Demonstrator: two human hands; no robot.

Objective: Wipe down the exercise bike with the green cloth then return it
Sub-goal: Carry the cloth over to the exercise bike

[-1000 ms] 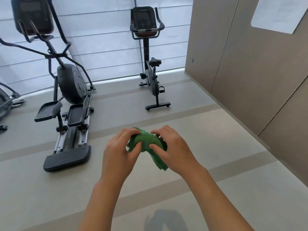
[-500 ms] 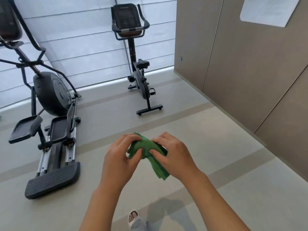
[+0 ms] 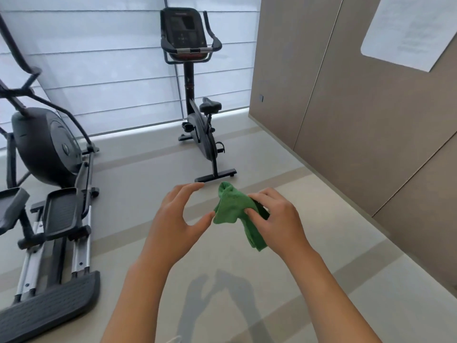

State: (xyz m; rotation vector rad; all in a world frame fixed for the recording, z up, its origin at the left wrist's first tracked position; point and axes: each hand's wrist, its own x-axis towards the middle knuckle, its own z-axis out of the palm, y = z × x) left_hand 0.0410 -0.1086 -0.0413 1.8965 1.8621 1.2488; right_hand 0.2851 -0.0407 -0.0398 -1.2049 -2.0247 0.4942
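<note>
Your right hand point(image 3: 277, 219) pinches the crumpled green cloth point(image 3: 235, 209), your left hand point(image 3: 175, 219) spread beside it, thumb perhaps touching, black upright exercise bike point(image 3: 200, 134) beyond both hands.

Elliptical trainer point(image 3: 47, 184) cut off at left edge; wall notice point(image 3: 408, 30) text illegible.

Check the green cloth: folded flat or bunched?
Bunched. The green cloth is crumpled in the right hand, one end hanging below it.
</note>
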